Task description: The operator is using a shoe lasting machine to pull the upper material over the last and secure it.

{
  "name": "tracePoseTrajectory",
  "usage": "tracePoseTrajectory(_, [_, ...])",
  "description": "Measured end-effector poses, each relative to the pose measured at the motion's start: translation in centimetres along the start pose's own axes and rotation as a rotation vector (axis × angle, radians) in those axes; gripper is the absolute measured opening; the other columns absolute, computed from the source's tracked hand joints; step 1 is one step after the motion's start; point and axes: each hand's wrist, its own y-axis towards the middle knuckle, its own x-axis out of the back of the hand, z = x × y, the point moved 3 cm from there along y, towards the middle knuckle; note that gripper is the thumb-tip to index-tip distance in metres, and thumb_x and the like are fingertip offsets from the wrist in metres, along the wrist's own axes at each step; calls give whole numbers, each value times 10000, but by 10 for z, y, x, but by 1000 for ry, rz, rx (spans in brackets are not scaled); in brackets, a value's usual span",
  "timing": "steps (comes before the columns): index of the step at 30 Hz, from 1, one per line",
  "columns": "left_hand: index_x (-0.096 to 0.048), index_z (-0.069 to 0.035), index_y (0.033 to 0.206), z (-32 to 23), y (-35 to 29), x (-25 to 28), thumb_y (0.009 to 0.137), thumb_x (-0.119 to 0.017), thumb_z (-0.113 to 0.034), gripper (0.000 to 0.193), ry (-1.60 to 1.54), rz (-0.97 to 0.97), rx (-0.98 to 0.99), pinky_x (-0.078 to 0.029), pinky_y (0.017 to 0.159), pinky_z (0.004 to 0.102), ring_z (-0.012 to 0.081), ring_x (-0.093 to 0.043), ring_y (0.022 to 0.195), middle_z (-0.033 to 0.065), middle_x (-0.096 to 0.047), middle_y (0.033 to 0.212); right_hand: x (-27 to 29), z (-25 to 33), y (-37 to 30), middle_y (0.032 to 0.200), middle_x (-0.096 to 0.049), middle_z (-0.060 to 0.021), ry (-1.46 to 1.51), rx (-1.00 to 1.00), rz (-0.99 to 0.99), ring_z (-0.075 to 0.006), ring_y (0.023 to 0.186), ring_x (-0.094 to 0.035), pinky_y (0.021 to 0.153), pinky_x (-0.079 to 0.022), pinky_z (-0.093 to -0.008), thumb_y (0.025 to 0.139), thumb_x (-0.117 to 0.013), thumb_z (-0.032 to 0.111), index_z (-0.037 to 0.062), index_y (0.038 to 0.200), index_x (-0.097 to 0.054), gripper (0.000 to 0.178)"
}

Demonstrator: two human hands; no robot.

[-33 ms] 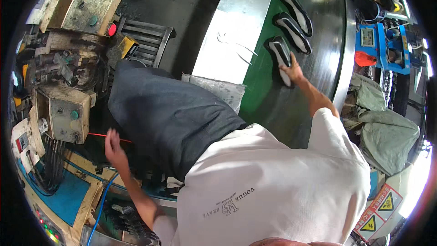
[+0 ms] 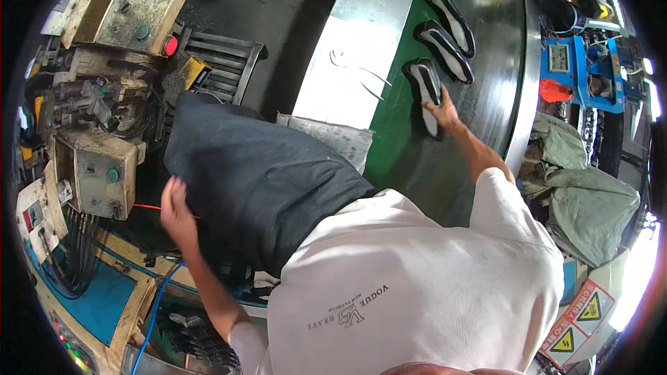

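My right hand (image 2: 443, 111) is closed on the near end of a black low-cut shoe (image 2: 422, 76) with a pale inside, which lies on the green conveyor belt (image 2: 396, 156). Just beyond it on the belt are a second black shoe (image 2: 450, 55) and a third (image 2: 455, 22), lying at a similar slant. My left hand (image 2: 178, 212) hangs in the air at the left, beside my dark trousers, fingers stretched out and nothing in them. Nearest to it is a worn control box (image 2: 104, 173) with a green button.
A shiny metal table (image 2: 326, 90) borders the belt, with a thin metal tool on it and a grey cloth (image 2: 333, 135) at its near end. Machinery with a red button (image 2: 169, 45) stands left, near a slatted rack (image 2: 222, 62). Grey-green covers (image 2: 590, 215) hang at the right.
My left hand has risen slightly and shifted to the right. The shoe under my right hand has come a little nearer to me, its near end moving slightly left.
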Motion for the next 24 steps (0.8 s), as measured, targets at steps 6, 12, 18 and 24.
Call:
tracePoseTrajectory(6, [-650, 53, 1390, -165, 49, -159, 1109, -589, -79, 317, -376, 349, -383, -549, 1033, 324, 221, -722, 1184, 166, -732, 1300, -4, 117, -67, 1226, -708, -181, 745, -122, 229, -247, 1051, -708, 930, -579, -370, 892, -872, 330, -79, 1521, -476, 848])
tracePoseTrajectory(12, [-662, -7, 1376, -243, 36, -166, 1008, -707, -105, 383, -119, 330, -815, -587, 922, 396, 358, -733, 1076, 213, -662, 1320, 11, 320, -127, 1325, -682, -210, 554, 388, 498, -277, 1202, -671, 1052, -528, -382, 869, -862, 365, -70, 1586, -419, 949])
tracePoseTrajectory(18, [-680, -30, 1377, -205, 9, -60, 881, -768, 5, 504, 224, -100, -1056, -585, 968, 446, 408, -677, 1207, 203, -648, 1377, -19, 453, -171, 1428, -631, -287, 325, 851, 702, -396, 1335, -630, 1149, -473, -436, 869, -866, 315, 52, 1702, -225, 1084])
tracePoseTrajectory(24, [-382, 11, 1621, -170, -69, -9, 771, -885, -92, 993, -238, 14, -609, -365, 1250, 467, 385, -449, 1510, 229, -453, 1629, -102, 520, -211, 1648, -359, -344, 526, 1355, 584, -500, 1529, -391, 1264, -365, -488, 755, -728, -70, 35, 1715, -115, 1144])
